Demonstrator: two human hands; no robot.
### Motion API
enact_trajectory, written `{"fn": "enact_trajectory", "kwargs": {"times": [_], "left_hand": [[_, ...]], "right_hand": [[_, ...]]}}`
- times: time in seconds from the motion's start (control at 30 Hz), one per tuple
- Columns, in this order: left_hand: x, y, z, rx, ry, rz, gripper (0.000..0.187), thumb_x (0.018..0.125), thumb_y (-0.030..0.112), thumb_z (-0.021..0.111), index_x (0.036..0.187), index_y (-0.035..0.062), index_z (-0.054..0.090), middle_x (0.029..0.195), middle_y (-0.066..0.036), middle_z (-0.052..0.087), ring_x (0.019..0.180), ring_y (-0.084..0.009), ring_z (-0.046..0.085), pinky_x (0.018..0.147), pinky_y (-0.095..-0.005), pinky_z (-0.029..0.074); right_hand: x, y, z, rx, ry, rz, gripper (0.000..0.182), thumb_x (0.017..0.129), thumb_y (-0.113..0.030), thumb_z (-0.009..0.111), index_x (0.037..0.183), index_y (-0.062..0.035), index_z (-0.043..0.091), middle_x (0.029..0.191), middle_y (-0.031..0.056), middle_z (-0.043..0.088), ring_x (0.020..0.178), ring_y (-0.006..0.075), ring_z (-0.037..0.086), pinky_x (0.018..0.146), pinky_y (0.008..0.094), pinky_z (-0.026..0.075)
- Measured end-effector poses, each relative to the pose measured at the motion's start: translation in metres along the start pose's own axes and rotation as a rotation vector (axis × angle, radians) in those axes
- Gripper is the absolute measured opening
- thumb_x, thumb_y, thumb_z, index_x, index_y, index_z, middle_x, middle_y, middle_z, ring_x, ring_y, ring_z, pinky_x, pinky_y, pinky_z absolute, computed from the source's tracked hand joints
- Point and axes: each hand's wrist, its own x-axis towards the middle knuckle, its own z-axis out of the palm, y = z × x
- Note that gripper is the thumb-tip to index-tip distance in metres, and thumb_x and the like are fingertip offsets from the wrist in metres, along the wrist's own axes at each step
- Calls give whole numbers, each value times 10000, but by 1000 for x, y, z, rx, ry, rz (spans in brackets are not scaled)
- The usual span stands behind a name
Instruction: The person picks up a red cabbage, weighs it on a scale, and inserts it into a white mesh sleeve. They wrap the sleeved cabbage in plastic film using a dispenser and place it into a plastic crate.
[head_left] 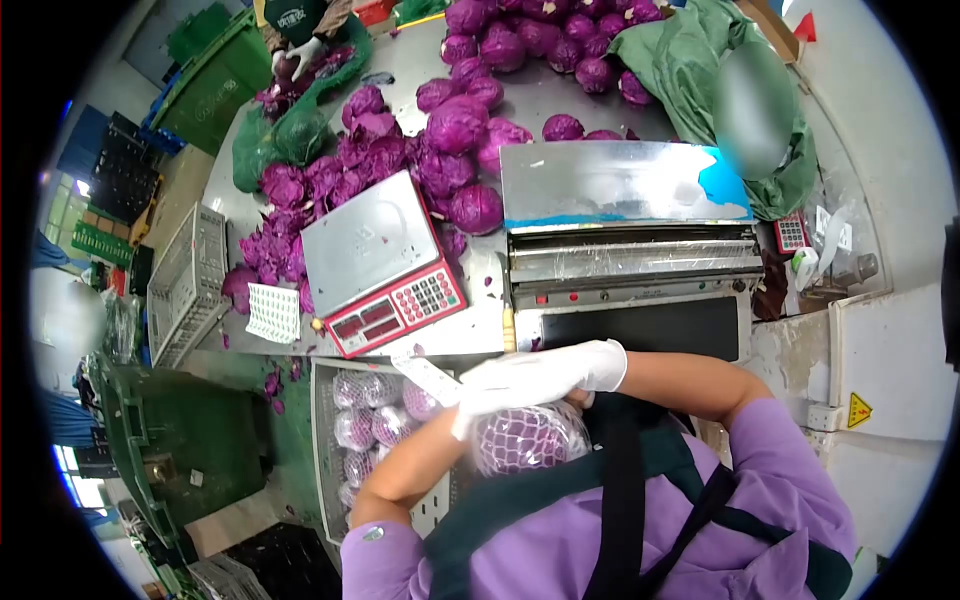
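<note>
Both my hands wear white gloves and overlap in front of my body. My right hand reaches leftward over the other, its fingertips at a white paper label strip that juts out to the left. Mostly covered by it, my left hand lies against a red cabbage wrapped in film and white foam netting. This cabbage rests close to my chest. The fingers of both hands are closed but partly hidden. Below on the left, a grey crate holds several wrapped cabbages.
A red scale and a film wrapping machine stand on the metal table. Loose cabbages and leaves lie behind them. A label sheet is left of the scale. Another person's gloved hands work at the far left.
</note>
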Motion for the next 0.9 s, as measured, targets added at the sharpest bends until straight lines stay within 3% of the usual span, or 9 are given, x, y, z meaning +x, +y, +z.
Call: {"fn": "enact_trajectory", "kwargs": {"times": [0.13, 0.17, 0.2, 0.23, 0.4, 0.5, 0.7, 0.77, 0.9], "left_hand": [[-11, -10, -4, 415, -41, 118, 483, 921, 412, 634, 1224, 50, 530, 1131, -143, 617, 1022, -265, 635, 873, -400, 549], [-16, -13, -3, 376, -5, 115, 496, 917, 417, 638, 1232, 49, 528, 1138, -145, 615, 1030, -269, 633, 882, -405, 548], [-19, -21, -9, 290, 41, 119, 508, 914, 421, 641, 1239, 48, 525, 1145, -147, 613, 1038, -273, 631, 891, -409, 547], [-25, 31, 47, -526, 101, -83, 751, 856, 571, 640, 1359, 42, 466, 1301, -157, 551, 1194, -305, 554, 1036, -443, 454], [-16, 4, 7, -519, 185, 21, 789, 905, 628, 476, 1418, 30, 413, 1397, -164, 495, 1291, -316, 476, 1097, -467, 387], [-5, 54, -4, -346, 396, 216, 792, 843, 635, 587, 1349, 34, 490, 1322, -170, 551, 1206, -305, 549, 1052, -455, 441], [10, 162, -119, 397, 927, 662, 705, 877, 580, 581, 1388, 113, 444, 1333, -94, 506, 1217, -264, 497, 995, -459, 410], [17, 181, -145, 418, 1110, 584, 645, 915, 460, 590, 1384, 53, 418, 1309, -152, 508, 1167, -285, 539, 960, -435, 468], [3, 212, -271, 391, 906, 262, 621, 946, 489, 536, 1376, 54, 430, 1330, -165, 515, 1216, -315, 534, 999, -453, 478]], "right_hand": [[-18, -1, 3, 274, 152, -38, 457, 1063, -325, 343, 1105, 6, 656, 1092, 100, 668, 1056, 187, 598, 1004, 310, 416], [-38, -20, 4, 333, 367, 210, 455, 1058, -329, 354, 1127, 14, 643, 1077, 105, 671, 1032, 182, 609, 992, 302, 425], [-45, 10, 5, 391, 501, 112, 460, 1054, -344, 361, 1115, 14, 645, 1056, 101, 675, 1013, 175, 616, 973, 300, 438], [-48, 43, 8, 449, 633, 9, 466, 1050, -358, 369, 1104, 13, 646, 1034, 97, 679, 995, 169, 623, 954, 298, 451], [-41, 63, -2, 996, 1045, 92, 492, 1058, -373, 358, 1170, 26, 623, 1067, 83, 674, 938, 139, 640, 886, 298, 497], [-40, 22, -18, 211, 1061, -9, 407, 1063, -266, 363, 1285, 12, 562, 1211, 78, 622, 1075, 150, 602, 946, 294, 467], [-93, 49, -104, -144, 1265, 60, 275, 957, -192, 587, 1151, -5, 643, 1127, 116, 666, 1070, 183, 606, 958, 317, 451], [-123, 48, -155, -400, 1384, 188, 290, 920, -214, 630, 1134, -21, 657, 1148, 141, 662, 1106, 239, 604, 986, 350, 445], [-180, 52, -279, -554, 1492, 376, 384, 887, -253, 666, 1209, -43, 648, 1269, 194, 615, 1191, 309, 578, 993, 360, 457]]}}
